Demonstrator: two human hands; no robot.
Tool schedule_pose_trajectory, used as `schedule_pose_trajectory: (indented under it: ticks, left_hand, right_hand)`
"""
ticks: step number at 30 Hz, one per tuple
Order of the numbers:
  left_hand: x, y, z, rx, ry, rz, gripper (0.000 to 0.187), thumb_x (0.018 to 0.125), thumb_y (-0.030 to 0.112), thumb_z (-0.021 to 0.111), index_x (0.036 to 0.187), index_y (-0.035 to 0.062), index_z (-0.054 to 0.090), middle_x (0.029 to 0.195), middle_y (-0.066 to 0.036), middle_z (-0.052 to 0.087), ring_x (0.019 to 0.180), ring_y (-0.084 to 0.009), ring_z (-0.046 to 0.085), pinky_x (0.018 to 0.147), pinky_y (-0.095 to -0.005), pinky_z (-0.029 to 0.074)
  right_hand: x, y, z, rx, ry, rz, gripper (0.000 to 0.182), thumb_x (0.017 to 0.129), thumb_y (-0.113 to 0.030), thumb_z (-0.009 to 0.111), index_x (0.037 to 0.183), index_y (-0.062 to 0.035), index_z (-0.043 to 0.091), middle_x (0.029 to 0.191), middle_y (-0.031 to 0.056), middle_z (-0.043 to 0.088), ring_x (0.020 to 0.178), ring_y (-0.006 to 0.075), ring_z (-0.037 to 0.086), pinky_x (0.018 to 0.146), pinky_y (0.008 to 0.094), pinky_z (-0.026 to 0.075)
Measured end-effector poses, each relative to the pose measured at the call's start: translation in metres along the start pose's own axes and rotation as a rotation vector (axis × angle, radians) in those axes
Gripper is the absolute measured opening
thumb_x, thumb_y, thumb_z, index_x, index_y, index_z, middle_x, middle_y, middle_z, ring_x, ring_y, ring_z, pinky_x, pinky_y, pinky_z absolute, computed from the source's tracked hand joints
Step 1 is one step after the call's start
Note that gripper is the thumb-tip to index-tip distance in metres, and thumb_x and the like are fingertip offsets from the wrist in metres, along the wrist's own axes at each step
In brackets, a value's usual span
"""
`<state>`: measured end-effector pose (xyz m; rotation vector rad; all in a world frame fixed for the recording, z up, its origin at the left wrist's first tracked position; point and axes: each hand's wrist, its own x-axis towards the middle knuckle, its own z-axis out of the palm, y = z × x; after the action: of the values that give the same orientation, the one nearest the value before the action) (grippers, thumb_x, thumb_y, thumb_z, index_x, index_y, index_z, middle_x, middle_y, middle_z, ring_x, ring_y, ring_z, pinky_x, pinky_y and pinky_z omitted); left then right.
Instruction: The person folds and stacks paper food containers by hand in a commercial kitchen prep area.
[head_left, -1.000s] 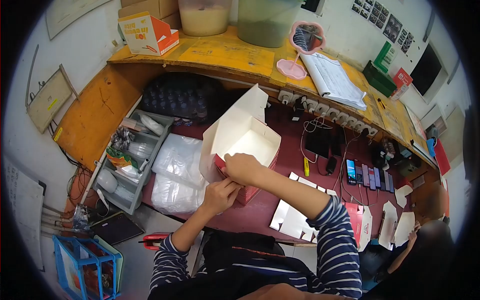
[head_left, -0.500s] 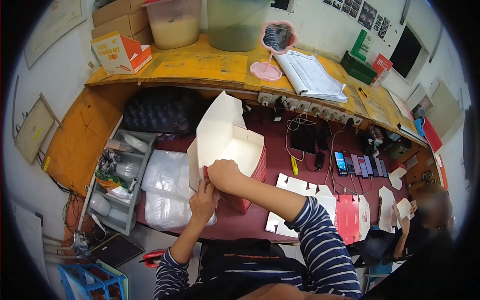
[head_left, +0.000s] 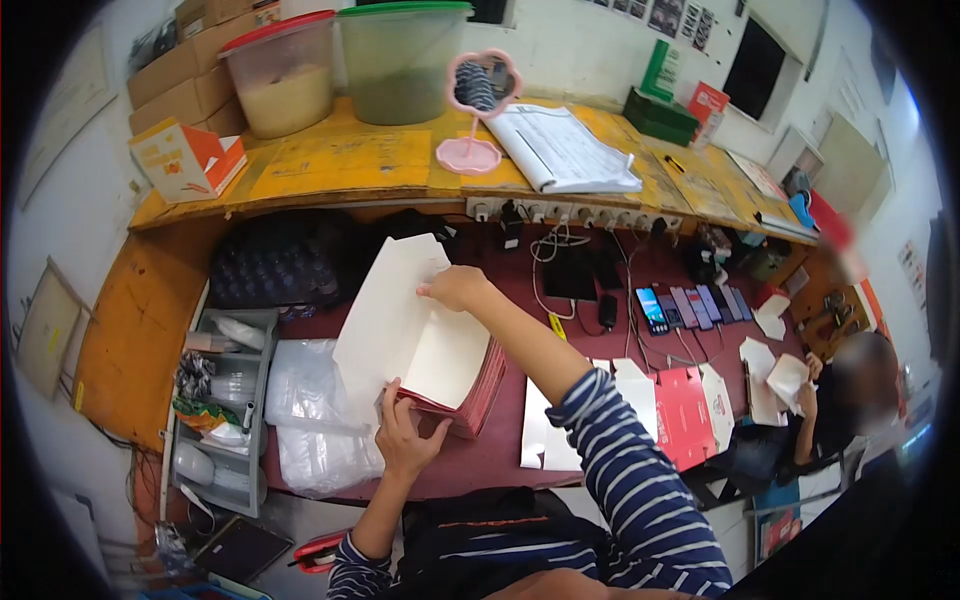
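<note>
A white-lined cardboard box point(head_left: 445, 355) with a red outside sits on top of a stack of nested red boxes point(head_left: 482, 395), its tall lid point(head_left: 385, 310) standing up at the left. My right hand point(head_left: 462, 288) reaches over the box and is closed on the lid's side flap, thumb on the inner face, the other fingertips partly hidden. At the near left corner my left hand point(head_left: 405, 440) touches the rim with its fingertips. Its fingers are spread and the thumb is stretched out along the front. Flat unfolded box blanks point(head_left: 685, 410) lie on the table to the right.
Plastic-wrapped packs point(head_left: 320, 420) and a grey divided tray point(head_left: 262, 400) are at the left. Several phones point(head_left: 690, 307) and charging cables lie at the right. A yellow shelf point(head_left: 340, 165) runs along the back. At far right another person's hand point(head_left: 808, 400) holds a white-lined box.
My right hand has moved up from the near corner to the lid's flap. My left hand has spread its fingers at the corner. The view has shifted.
</note>
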<state>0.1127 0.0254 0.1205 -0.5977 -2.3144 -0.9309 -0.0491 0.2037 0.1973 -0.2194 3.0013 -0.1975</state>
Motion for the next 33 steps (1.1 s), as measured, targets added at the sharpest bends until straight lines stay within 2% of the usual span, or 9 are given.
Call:
schedule_pose_trajectory:
  ticks: [7, 10, 14, 16, 19, 25, 28, 30, 33]
  left_hand:
    - [-0.01, -0.008, 0.022, -0.223, 0.183, -0.074, 0.07, 0.044, 0.034, 0.081, 0.096, 0.0048, 0.043, 0.105, -0.017, 0.035, 0.091, -0.0314, 0.041, 0.073, -0.0342, 0.041]
    - [-0.003, -0.021, 0.009, -0.021, 0.147, -0.036, 0.077, 0.042, 0.035, 0.081, 0.101, 0.0051, 0.041, 0.105, -0.015, 0.035, 0.094, -0.0296, 0.04, 0.07, -0.0329, 0.04]
    - [-0.02, -0.077, 0.01, -0.489, 0.252, -0.509, 0.067, 0.057, 0.027, 0.076, 0.106, 0.0043, 0.036, 0.102, -0.011, 0.034, 0.089, -0.0221, 0.044, 0.067, -0.0298, 0.043]
    - [-0.054, -0.149, 0.028, -0.242, 0.306, -0.541, 0.059, 0.068, 0.026, 0.068, 0.11, 0.0044, 0.032, 0.101, -0.009, 0.033, 0.084, -0.0187, 0.047, 0.061, -0.0267, 0.047]
    - [-0.09, -0.204, 0.037, -0.7, 0.326, -0.966, 0.054, 0.076, 0.028, 0.061, 0.113, 0.0032, 0.03, 0.099, -0.01, 0.033, 0.086, -0.0197, 0.047, 0.063, -0.0274, 0.047]
    - [-0.073, -0.165, 0.039, 0.027, 0.418, -0.679, 0.057, 0.076, 0.028, 0.061, 0.116, 0.0008, 0.032, 0.111, -0.016, 0.033, 0.097, -0.0246, 0.04, 0.077, -0.0327, 0.038]
    - [-0.032, -0.084, 0.027, 0.089, 0.568, -0.42, 0.055, 0.071, 0.017, 0.066, 0.113, 0.0021, 0.034, 0.11, -0.014, 0.036, 0.077, -0.0204, 0.042, 0.066, -0.0299, 0.037]
    - [-0.027, -0.043, 0.04, -0.245, 0.455, -0.355, 0.045, 0.072, 0.015, 0.063, 0.108, 0.0034, 0.039, 0.103, -0.011, 0.041, 0.078, -0.0189, 0.043, 0.064, -0.0286, 0.038]
    - [-0.038, 0.0, 0.069, -0.581, -0.446, -0.45, 0.031, 0.079, 0.017, 0.054, 0.105, 0.0023, 0.045, 0.101, -0.009, 0.047, 0.081, -0.0152, 0.047, 0.066, -0.0241, 0.039]
  right_hand:
    - [0.0, 0.02, 0.009, 0.026, 0.062, -0.013, 0.049, 0.082, -0.048, 0.037, 0.083, -0.0061, 0.062, 0.085, 0.0127, 0.06, 0.083, 0.0273, 0.056, 0.071, 0.0346, 0.044]
    - [-0.017, 0.036, 0.012, 1.073, 0.867, -0.124, 0.031, 0.085, -0.025, 0.043, 0.075, -0.0007, 0.058, 0.069, 0.011, 0.054, 0.062, 0.0207, 0.052, 0.058, 0.031, 0.04]
    - [-0.094, 0.095, 0.098, 0.691, 0.623, 0.292, 0.04, 0.08, -0.038, 0.047, 0.069, -0.0004, 0.056, 0.068, 0.0174, 0.057, 0.067, 0.0324, 0.056, 0.059, 0.0409, 0.042]
    - [-0.137, 0.131, 0.204, 0.333, -0.091, 0.582, 0.071, 0.068, -0.067, 0.04, 0.09, -0.0034, 0.061, 0.09, 0.0177, 0.058, 0.089, 0.0317, 0.055, 0.077, 0.0419, 0.042]
    - [-0.218, 0.093, 0.234, 0.216, -0.459, 0.765, 0.079, 0.063, -0.073, 0.039, 0.092, -0.0027, 0.061, 0.094, 0.0147, 0.059, 0.091, 0.0274, 0.055, 0.075, 0.0457, 0.041]
    - [-0.257, 0.102, 0.272, 0.534, -0.057, 0.656, 0.06, 0.066, -0.063, 0.048, 0.074, -0.0042, 0.06, 0.071, 0.0132, 0.059, 0.071, 0.0271, 0.057, 0.064, 0.0383, 0.043]
    - [-0.272, 0.118, 0.275, 0.761, 0.053, 0.612, 0.046, 0.074, -0.048, 0.048, 0.072, -0.0032, 0.057, 0.065, 0.0155, 0.057, 0.068, 0.0289, 0.057, 0.063, 0.0361, 0.043]
    - [-0.278, 0.124, 0.275, 0.781, 0.214, 0.487, 0.031, 0.079, -0.031, 0.046, 0.074, -0.0024, 0.054, 0.065, 0.0172, 0.056, 0.066, 0.0319, 0.056, 0.062, 0.0384, 0.044]
    - [-0.283, 0.096, 0.2, 0.403, 0.423, 0.538, 0.025, 0.078, -0.026, 0.045, 0.074, -0.003, 0.053, 0.064, 0.017, 0.055, 0.062, 0.035, 0.055, 0.057, 0.0409, 0.043]
